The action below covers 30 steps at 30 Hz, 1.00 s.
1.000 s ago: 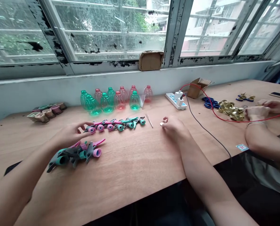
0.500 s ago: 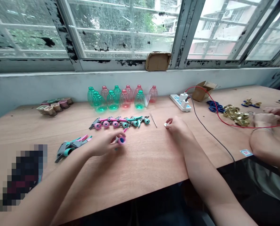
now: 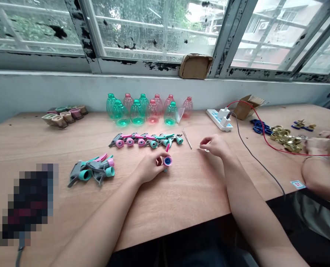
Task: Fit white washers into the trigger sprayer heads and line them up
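My left hand is closed around a trigger spray head with a pink collar, its blue inner opening turned toward me. To the right, my right hand pinches a small, thin white piece between its fingertips, too small to make out fully. A small white disc shows just under those fingers. Beyond my left hand lies a row of pink and teal spray heads. A pair of thin metal rods rests between that row and my right hand. More grey, teal and pink spray heads lie to the left.
Green and pink clear bottles stand along the wall. A white power strip with red and grey cables lies back right. Gold parts and blue rings sit near a co-worker's arms. Small cups are back left.
My left hand has moved right with the spray head, away from the left pile and closer to my right hand. My right hand stays near the same spot on the table; the view has shifted slightly.
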Each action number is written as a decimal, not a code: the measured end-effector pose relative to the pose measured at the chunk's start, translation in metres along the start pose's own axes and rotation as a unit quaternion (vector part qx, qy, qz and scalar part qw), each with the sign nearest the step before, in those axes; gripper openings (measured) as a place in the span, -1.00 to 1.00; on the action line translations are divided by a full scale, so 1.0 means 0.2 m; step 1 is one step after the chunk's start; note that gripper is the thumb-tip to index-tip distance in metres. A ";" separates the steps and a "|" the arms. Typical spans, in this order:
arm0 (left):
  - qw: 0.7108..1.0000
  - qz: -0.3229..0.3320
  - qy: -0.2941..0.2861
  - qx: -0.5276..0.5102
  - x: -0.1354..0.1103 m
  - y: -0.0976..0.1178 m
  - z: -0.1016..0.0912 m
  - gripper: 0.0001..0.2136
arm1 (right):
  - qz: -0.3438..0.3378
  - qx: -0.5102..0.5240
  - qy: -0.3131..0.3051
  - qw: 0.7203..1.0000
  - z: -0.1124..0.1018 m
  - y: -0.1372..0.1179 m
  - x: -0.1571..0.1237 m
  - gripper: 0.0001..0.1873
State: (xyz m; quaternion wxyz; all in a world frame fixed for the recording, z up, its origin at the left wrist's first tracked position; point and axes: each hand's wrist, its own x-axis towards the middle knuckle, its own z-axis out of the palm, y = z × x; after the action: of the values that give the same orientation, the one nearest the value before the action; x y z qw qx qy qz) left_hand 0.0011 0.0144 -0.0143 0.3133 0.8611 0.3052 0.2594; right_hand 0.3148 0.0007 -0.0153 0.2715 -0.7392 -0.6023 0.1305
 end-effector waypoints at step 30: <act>0.986 0.033 0.089 0.139 0.02 0.03 0.04 -0.85 | -0.309 0.132 0.010 0.942 0.33 -0.49 -0.23 -0.85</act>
State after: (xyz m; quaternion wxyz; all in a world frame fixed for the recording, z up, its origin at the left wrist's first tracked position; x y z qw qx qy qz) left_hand 0.0115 0.0102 -0.0148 0.1538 0.8792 0.3364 0.3004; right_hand 0.1898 -0.0144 -0.0199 0.3998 -0.4754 -0.7758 0.1109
